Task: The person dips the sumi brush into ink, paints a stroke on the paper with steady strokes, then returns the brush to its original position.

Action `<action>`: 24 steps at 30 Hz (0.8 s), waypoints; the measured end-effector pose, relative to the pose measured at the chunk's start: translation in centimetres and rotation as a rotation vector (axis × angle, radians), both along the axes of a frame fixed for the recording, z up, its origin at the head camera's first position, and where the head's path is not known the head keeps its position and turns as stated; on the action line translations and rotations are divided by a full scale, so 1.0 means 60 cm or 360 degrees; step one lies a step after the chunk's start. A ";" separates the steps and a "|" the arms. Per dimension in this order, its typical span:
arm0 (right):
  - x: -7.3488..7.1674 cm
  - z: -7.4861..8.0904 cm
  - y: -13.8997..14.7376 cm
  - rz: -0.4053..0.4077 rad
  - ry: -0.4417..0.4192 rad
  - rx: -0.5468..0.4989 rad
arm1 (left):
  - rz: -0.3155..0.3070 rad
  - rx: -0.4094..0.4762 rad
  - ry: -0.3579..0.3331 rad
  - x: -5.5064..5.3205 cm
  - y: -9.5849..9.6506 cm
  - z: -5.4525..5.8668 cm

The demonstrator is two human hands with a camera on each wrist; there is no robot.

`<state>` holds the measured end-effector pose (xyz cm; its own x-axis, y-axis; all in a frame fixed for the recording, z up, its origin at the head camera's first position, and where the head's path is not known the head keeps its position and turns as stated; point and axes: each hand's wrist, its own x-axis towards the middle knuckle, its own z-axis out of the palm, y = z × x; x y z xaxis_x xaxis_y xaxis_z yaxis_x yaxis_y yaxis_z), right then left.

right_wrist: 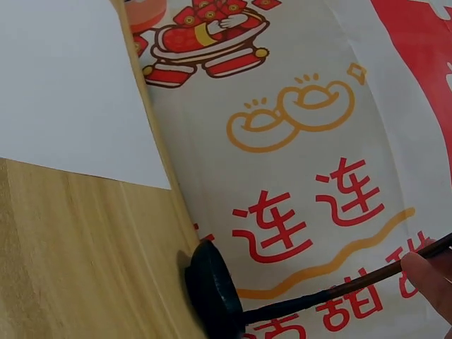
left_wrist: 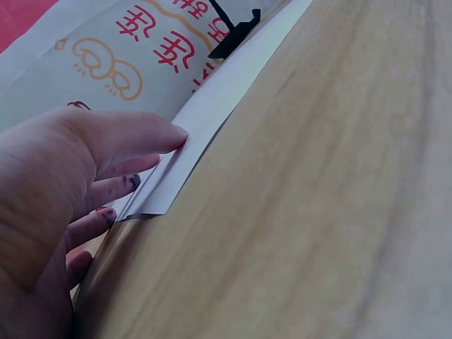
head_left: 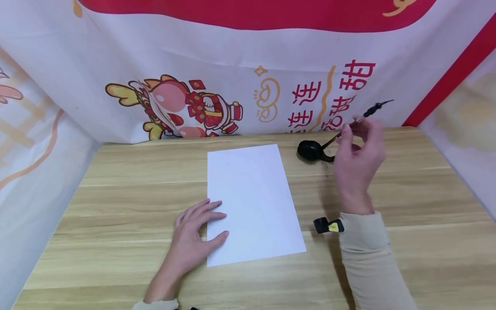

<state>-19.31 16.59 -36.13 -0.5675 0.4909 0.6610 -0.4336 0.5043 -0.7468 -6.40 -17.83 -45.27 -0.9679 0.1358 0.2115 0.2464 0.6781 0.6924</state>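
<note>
My right hand (head_left: 358, 150) pinches a slender brush (head_left: 373, 110) with a dark brown handle, tilted up to the right. The brush's dark lower end reaches down to a small black ink dish (head_left: 308, 150) at the back of the table. In the right wrist view that end overlaps the rim of the dish (right_wrist: 212, 289). Part of the dish's right side is hidden behind my hand. Over the left edge of a blank white sheet of paper (head_left: 252, 202) lies my left hand (head_left: 193, 237), fingers spread and touching the sheet. Dark stains mark some of its fingertips (left_wrist: 134, 181).
The light wooden table (head_left: 128, 206) carries the paper and the dish. Behind it hangs a white cloth (head_left: 248, 56) with red and orange festive prints, and similar cloth covers both sides. A small black device with a yellow label (head_left: 334, 226) sits at my right cuff.
</note>
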 end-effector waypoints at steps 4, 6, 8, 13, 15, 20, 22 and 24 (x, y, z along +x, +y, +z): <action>0.004 0.005 0.004 -0.0024 0.0007 -0.0062 | -0.0006 0.0011 0.0005 0.000 0.001 0.000; 0.006 0.009 0.004 -0.0020 0.0039 -0.0079 | -0.0007 0.0012 0.0010 -0.001 0.001 0.000; 0.006 0.011 0.003 -0.0008 0.0061 -0.0067 | -0.0006 0.0012 0.0011 -0.001 0.001 0.000; 0.004 0.004 -0.001 0.0024 0.0025 -0.0013 | -0.0004 0.0019 0.0005 0.001 0.001 -0.001; 0.004 0.001 -0.001 0.0028 -0.0003 -0.0020 | -0.0003 0.0021 0.0002 0.001 0.000 -0.001; 0.004 0.003 0.005 0.0009 -0.0020 -0.0074 | 0.0000 0.0018 0.0003 0.001 -0.001 -0.002; 0.005 0.006 0.005 0.0002 0.0000 -0.0074 | 0.0000 0.0015 0.0005 0.000 -0.001 -0.002; 0.005 0.008 0.003 0.0009 0.0034 -0.0059 | 0.0001 0.0015 0.0009 0.000 -0.001 -0.002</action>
